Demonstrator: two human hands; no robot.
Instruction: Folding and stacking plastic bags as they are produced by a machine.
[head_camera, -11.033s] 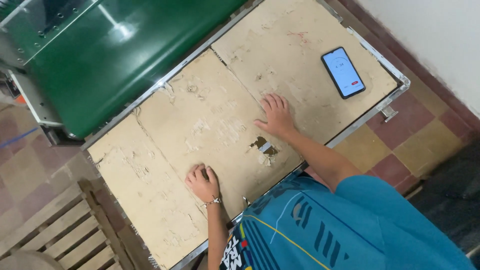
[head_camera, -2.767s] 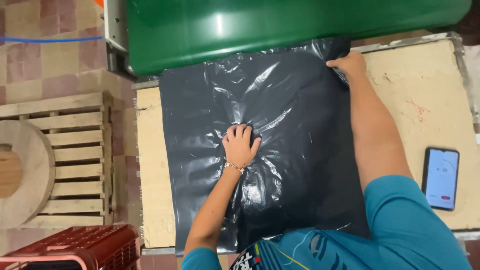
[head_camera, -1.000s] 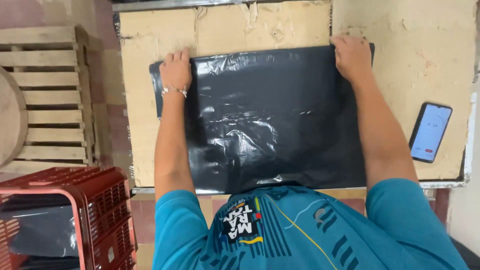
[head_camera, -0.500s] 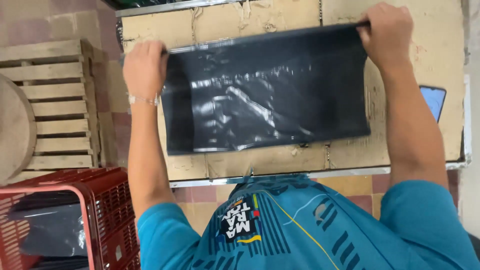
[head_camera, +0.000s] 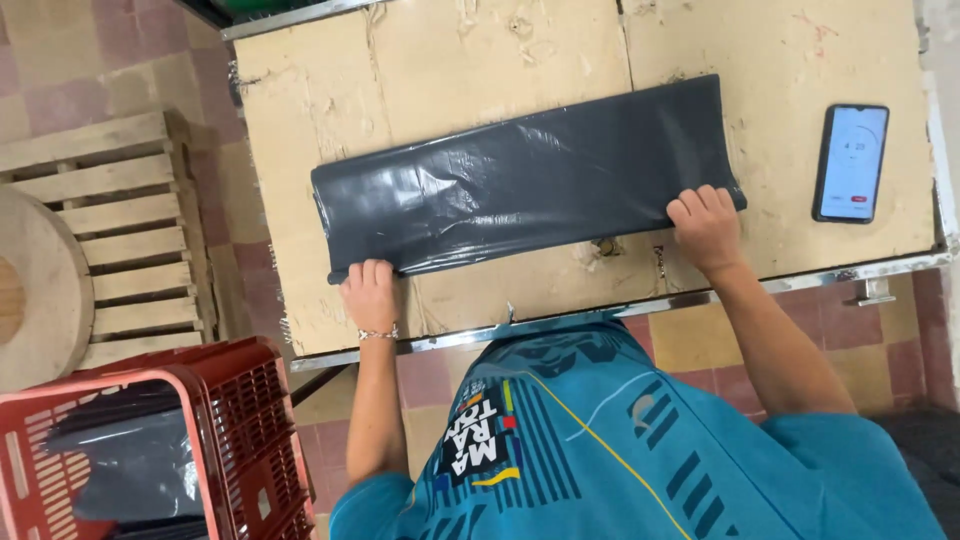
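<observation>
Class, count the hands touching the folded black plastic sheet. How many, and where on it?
2. The left hand grips the near left corner of the folded black plastic sheet; the right hand grips its near right corner. None seems hidden.

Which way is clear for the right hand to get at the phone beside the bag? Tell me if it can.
Probably yes. The right hand rests on the near right corner of the folded black plastic bag, and the phone lies flat further right on the cardboard-topped table. Only bare cardboard lies between them.
</observation>
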